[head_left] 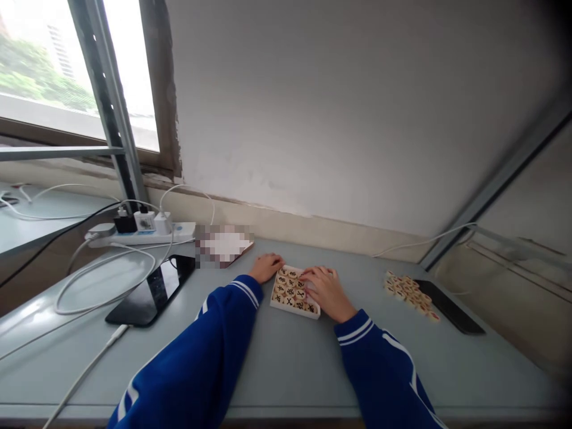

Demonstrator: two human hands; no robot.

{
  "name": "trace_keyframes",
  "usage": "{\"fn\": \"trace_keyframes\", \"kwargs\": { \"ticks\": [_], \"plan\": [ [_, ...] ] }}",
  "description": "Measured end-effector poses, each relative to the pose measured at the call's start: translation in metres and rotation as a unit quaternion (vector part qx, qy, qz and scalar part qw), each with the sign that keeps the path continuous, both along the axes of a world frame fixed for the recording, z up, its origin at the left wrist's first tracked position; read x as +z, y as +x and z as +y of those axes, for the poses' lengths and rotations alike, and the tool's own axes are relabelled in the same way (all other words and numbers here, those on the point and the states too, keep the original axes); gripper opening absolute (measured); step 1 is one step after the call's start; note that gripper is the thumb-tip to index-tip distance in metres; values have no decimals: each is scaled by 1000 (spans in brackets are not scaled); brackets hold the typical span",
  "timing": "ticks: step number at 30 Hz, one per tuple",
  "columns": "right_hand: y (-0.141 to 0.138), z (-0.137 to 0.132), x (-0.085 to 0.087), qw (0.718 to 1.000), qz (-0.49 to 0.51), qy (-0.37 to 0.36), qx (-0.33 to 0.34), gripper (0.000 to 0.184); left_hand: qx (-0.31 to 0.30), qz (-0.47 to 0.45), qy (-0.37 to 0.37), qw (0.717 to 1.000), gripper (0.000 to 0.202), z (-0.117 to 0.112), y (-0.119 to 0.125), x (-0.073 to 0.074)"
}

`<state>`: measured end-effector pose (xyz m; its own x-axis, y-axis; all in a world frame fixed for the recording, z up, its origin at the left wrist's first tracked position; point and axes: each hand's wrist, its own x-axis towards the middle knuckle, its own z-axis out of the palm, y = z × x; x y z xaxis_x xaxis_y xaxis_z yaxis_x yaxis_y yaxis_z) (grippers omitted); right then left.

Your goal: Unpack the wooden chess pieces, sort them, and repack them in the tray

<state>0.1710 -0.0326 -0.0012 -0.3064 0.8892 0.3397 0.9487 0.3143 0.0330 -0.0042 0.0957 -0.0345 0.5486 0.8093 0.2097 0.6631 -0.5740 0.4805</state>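
Note:
A small white box (295, 312) sits on the desk in front of me, with several round xiangqi pieces (289, 292) marked in dark characters laid in rows inside. At its far left corner rests my left hand (267, 267), fingers stretched out and fingertips by the rim. My right hand (328, 292) reaches over the box's right side. Its fingers are apart, and their tips touch or hover just over the pieces there. It covers part of that side, so what lies beneath cannot be made out.
More xiangqi pieces (409, 293) lie in a cluster at the right, beside a flat black object (451, 307). On the left are a black phone or tablet (152, 292), white cables (96, 307) and a power strip (183, 231) with chargers. A blurred-out item (226, 243) lies near the wall.

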Motion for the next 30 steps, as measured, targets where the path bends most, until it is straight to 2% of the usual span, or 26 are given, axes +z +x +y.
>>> {"fn": "trace_keyframes", "kwargs": {
  "ticks": [7, 11, 15, 22, 26, 28, 30],
  "plan": [
    [-2, 3, 3, 999, -32, 5, 13, 36, -8, -5, -3, 1000, 35, 2, 0, -2],
    [2, 9, 4, 999, -37, -27, 16, 28, -5, -8, 3, 1000, 36, 3, 0, -4],
    [10, 14, 4, 999, 6, -31, 20, 17, -5, -7, 2, 1000, 36, 1, 0, -1],
    [20, 17, -1, 990, 122, -39, 57, 14, -3, 14, -1, 1000, 34, -1, 1, 4],
    [37, 21, -5, 982, 184, 38, -4, 26, 0, 13, 7, 1000, 36, 0, 2, 2],
    [54, 22, -10, 977, 190, 73, -68, 36, 0, 13, 10, 1000, 36, 0, 2, 1],
    [76, 22, -17, 974, 156, 76, -144, 35, 3, 11, 14, 1000, 35, 0, 2, 1]
  ]
}}
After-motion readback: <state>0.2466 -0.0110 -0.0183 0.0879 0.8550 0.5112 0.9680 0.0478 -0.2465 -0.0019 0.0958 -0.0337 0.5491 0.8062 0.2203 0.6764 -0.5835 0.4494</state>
